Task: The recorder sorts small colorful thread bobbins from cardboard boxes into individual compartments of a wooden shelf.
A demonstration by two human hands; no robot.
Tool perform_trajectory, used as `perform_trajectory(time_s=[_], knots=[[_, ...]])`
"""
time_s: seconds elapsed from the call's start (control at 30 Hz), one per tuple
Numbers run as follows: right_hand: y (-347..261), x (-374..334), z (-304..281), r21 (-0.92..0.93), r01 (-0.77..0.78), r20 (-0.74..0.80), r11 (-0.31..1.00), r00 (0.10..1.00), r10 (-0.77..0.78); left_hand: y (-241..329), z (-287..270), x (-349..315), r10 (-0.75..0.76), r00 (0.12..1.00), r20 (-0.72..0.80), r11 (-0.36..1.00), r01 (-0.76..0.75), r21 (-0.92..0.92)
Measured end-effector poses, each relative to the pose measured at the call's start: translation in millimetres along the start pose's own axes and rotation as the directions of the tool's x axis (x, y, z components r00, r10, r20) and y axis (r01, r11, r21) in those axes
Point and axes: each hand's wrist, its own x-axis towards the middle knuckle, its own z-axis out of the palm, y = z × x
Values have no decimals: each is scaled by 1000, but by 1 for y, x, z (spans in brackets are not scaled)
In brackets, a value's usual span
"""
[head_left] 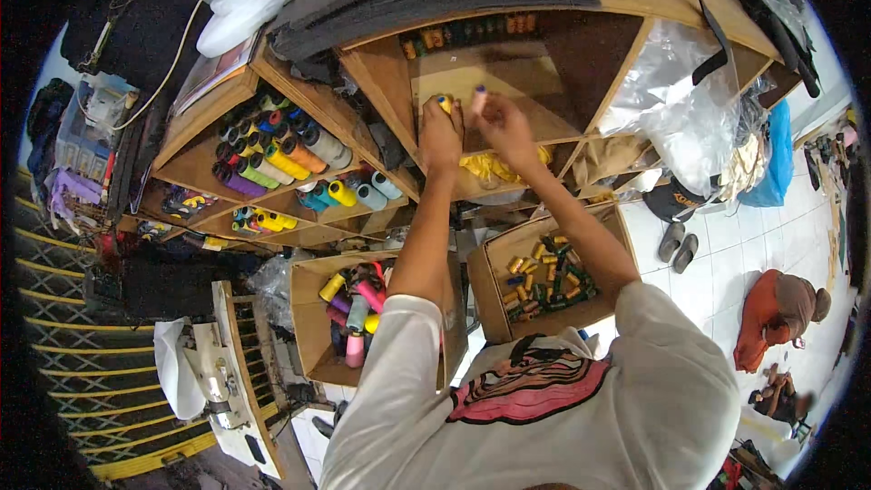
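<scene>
Spool (445, 103) of yellow thread between fingers (457, 116) of the left hand (440, 140)

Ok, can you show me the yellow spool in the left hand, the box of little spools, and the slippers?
Yellow spool (445, 103): head view, the end showing above the left hand (441, 138).
Box of little spools (490, 295): head view, its left inside wall.
Slippers (671, 241): head view, middle of the left slipper.

the white short-sleeved shirt (671, 390) bears a pink print (535, 399).
</scene>
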Motion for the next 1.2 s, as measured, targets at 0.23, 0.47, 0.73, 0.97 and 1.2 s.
perform_trajectory(time_s=[0.23,0.47,0.73,0.97,1.2], knots=[[18,79,65,-144,77,126,987,990,-59,-13,-9,-6,-22,991,-136,979,49,198],[100,177,120,-367,103,-76,924,987,-140,-1,-4,-7,-27,996,-85,988,40,147],[142,210,127,-540,418,-49,731,851,-523,2,4,-2,12,994,-108,985,7,171],[118,197,132,-657,141,-15,741,980,-200,-5,9,-2,2,985,-172,985,28,171],[119,203,130,-401,320,-250,858,863,-439,1,11,-1,-88,996,-20,953,90,289]])
